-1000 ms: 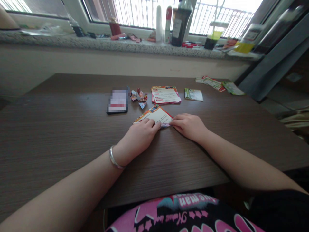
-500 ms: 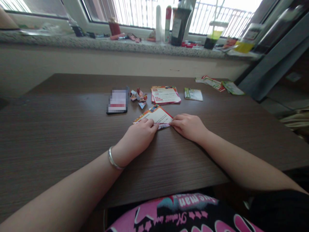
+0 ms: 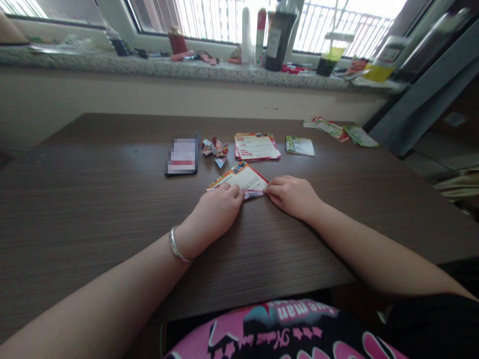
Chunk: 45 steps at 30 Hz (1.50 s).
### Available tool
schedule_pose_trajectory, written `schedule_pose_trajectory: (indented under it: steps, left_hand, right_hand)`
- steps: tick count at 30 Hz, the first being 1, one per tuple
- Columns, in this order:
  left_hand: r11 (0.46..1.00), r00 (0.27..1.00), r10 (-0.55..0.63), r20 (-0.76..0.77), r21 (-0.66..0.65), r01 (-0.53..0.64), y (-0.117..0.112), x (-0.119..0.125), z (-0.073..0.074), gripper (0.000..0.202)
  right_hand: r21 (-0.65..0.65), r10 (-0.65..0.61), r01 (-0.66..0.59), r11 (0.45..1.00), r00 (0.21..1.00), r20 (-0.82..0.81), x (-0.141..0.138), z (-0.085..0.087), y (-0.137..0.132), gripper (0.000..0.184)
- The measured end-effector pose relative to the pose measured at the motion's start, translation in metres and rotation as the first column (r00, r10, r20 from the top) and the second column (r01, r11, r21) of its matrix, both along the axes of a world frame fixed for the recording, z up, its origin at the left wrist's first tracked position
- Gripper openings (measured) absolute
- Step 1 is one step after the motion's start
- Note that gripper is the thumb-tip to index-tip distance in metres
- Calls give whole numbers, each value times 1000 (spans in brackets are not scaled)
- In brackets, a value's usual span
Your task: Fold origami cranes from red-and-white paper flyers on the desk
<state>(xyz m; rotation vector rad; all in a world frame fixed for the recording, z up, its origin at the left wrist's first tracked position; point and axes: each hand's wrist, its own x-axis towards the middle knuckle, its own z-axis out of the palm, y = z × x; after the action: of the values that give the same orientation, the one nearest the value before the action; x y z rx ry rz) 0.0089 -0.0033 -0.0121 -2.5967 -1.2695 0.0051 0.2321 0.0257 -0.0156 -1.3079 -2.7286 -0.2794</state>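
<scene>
A folded printed paper [image 3: 241, 178], white inside with a coloured edge, lies flat on the brown wooden table [image 3: 93, 209]. My left hand [image 3: 215, 212], with a silver bracelet on its wrist, presses on the paper's near left edge with curled fingers. My right hand [image 3: 292, 194] pinches the paper's near right corner against the table. Both hands lie low on the tabletop, close together.
Behind the paper lie a phone [image 3: 182, 156], small folded paper figures [image 3: 216, 148], a stack of printed sheets [image 3: 256, 146], a green card [image 3: 300, 145] and more leaflets [image 3: 339, 130]. Bottles and cups [image 3: 279, 35] crowd the stone windowsill. A grey frame [image 3: 422, 94] leans at the right.
My left fingers have slid slightly leftward along the paper's near edge. The paper and my right hand have hardly moved.
</scene>
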Motion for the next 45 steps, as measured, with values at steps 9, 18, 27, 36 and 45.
schedule_pose_trajectory:
  steps: [9, 18, 27, 36, 45]
  left_hand:
    - [1000, 1000, -3, 22, 5, 3, -1, -2, -4, 40]
    - [996, 993, -82, 81, 33, 80, 0, 0, -12, 35]
    - [995, 985, -96, 147, 1, 97, -4, 0, -11, 41]
    - [997, 982, -75, 176, 0, 76, -3, 2, -16, 40]
    - [995, 982, -101, 161, -10, 104, -4, 2, -15, 40]
  right_hand:
    - [-50, 28, -35, 998, 990, -139, 5, -8, 9, 27]
    - [-97, 73, -99, 990, 967, -245, 13, -13, 17, 21]
    - [-103, 60, -87, 991, 970, -236, 12, -11, 16, 21]
    - [-105, 58, -83, 991, 972, -226, 11, -10, 16, 25]
    - [-120, 74, -113, 986, 955, -287, 11, -12, 19, 22]
